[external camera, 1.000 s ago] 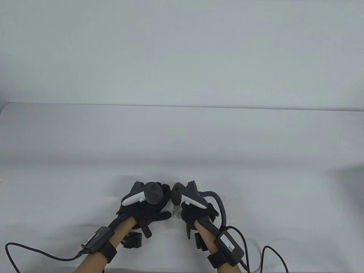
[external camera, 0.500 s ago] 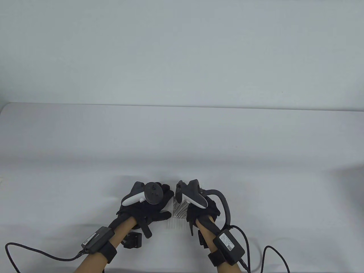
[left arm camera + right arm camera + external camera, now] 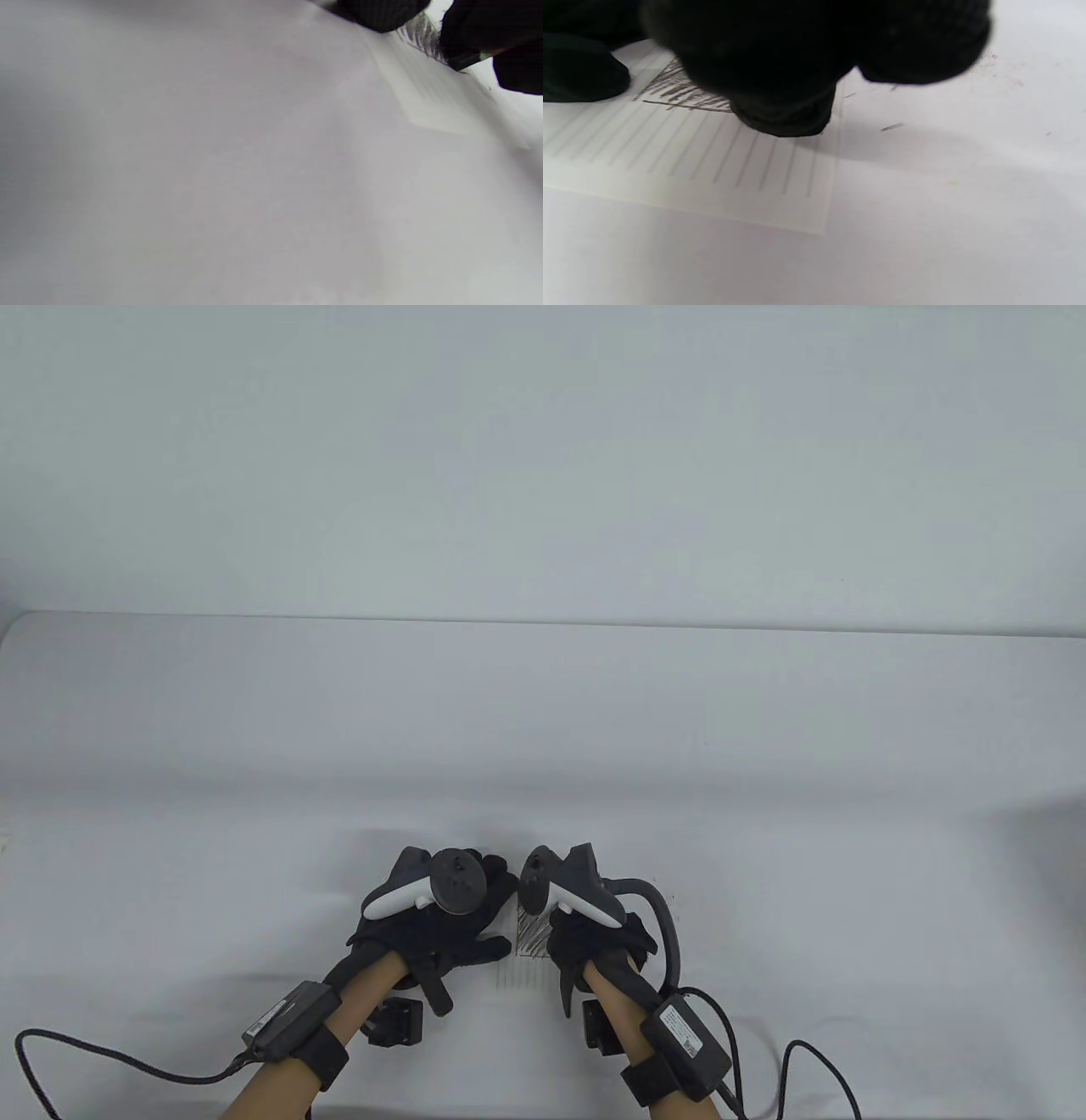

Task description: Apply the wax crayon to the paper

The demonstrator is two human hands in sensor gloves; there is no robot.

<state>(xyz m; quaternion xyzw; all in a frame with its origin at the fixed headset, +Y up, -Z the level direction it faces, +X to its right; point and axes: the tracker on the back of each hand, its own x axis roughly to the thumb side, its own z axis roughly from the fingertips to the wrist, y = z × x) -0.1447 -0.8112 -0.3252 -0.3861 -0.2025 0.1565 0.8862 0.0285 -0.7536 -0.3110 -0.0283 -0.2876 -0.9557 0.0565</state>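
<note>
Left hand [image 3: 428, 929] rests flat on lined paper [image 3: 721, 169] on the counter [image 3: 543, 746]; right hand [image 3: 594, 937] grips a crayon [image 3: 468, 59] over dark scribbles [image 3: 533, 935].

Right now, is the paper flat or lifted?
Flat: the paper lies on the table, its edges down, under the left hand.

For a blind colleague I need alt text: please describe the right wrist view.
A black gloved right hand fills the top, its fingers on a small lined paper that lies on a white table. Dark crayon strokes cover the paper's far part; the crayon itself is hidden.
</note>
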